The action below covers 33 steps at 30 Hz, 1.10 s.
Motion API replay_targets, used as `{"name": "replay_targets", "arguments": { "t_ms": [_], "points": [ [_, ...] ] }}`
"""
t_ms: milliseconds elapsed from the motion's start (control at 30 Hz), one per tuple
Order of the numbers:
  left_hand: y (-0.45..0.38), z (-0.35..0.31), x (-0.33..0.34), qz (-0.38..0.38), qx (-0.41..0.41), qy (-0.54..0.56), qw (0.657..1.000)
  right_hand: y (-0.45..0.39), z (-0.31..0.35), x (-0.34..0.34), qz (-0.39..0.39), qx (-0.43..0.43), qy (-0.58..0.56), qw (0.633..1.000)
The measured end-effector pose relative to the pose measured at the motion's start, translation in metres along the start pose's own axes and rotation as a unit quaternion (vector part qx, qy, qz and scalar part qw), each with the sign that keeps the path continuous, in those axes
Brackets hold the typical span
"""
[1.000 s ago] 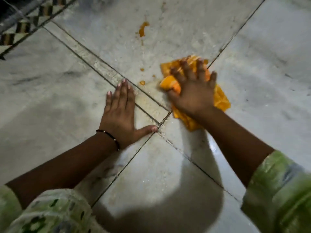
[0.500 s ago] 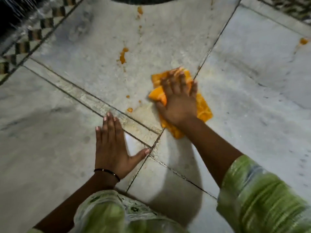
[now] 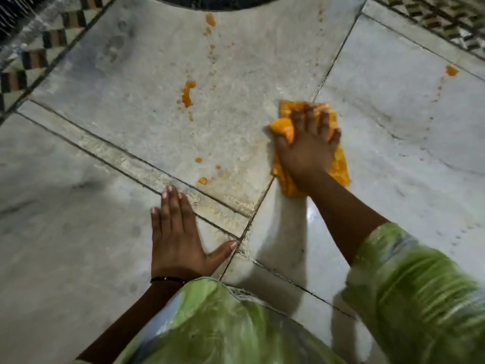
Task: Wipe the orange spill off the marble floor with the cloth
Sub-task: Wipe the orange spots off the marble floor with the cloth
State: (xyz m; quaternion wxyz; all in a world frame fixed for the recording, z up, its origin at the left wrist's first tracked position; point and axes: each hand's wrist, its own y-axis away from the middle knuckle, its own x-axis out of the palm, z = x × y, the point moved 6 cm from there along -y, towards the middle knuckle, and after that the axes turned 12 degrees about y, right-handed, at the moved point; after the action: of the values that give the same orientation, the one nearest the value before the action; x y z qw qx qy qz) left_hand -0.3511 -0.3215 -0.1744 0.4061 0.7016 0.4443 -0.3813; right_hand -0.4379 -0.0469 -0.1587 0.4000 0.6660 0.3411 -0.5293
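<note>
On the pale marble floor (image 3: 105,132) lies an orange spill: a long blot (image 3: 187,94) at the centre and small drops (image 3: 202,180) nearer me. My right hand (image 3: 307,151) presses flat, fingers spread, on an orange cloth (image 3: 341,164) to the right of the blot, across a tile joint. A fold of the cloth bulges up beside the thumb. My left hand (image 3: 175,237) rests flat on the floor with fingers straight, just below the nearest drops, holding nothing.
More orange drops (image 3: 210,20) trail toward the top, and one spot (image 3: 452,70) lies at the far right. A patterned tile border (image 3: 39,56) runs along the upper left and upper right corners. A dark curved edge (image 3: 215,2) sits at the top.
My right hand has slid the cloth a little to the right, away from the drops. The view has tilted up, showing more floor and spots. My left hand stays planted.
</note>
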Motion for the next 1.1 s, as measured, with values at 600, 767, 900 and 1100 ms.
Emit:
{"name": "replay_targets", "arguments": {
  "t_ms": [600,767,900,1100],
  "points": [
    [0.0,0.0,0.003,0.006,-0.002,-0.01,1.0,0.077,0.05,0.001,-0.05,-0.325,0.03,0.944],
    [-0.001,-0.001,0.002,0.017,-0.007,-0.036,0.999,0.065,-0.017,0.008,-0.043,-0.307,0.053,0.949],
    [-0.001,-0.002,-0.001,0.005,0.0,-0.028,1.0,0.007,0.037,-0.006,-0.033,-0.187,0.028,0.981],
    [0.0,-0.002,-0.002,0.001,0.002,-0.008,1.0,0.098,0.089,0.006,-0.077,-0.46,0.053,0.883]
  ]
}}
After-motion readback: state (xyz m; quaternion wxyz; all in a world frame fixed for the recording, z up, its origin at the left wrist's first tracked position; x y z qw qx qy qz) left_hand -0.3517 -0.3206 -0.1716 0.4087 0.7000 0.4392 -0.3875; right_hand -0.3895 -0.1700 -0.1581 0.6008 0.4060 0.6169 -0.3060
